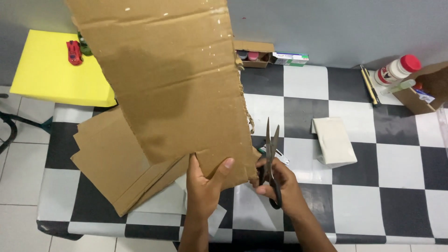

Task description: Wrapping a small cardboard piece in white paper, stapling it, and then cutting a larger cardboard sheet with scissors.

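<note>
left hand [204,186] pinches the tall brown cardboard sheet [172,79] upright; right hand [280,184] grips black-handled scissors [271,158], blades pointing away; white rectangular packet [333,141] lies on the checkered tabletop [401,186].

A table [354,210] covered in black-and-white checks stands against a grey wall [336,28]; pale floor tiles [18,186] lie left, beside a yellow stool [51,74].

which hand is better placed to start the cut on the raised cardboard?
Probably right: the right hand already grips the scissors beside the cardboard sheet edge, while the left hand pinches its bottom edge.
</note>
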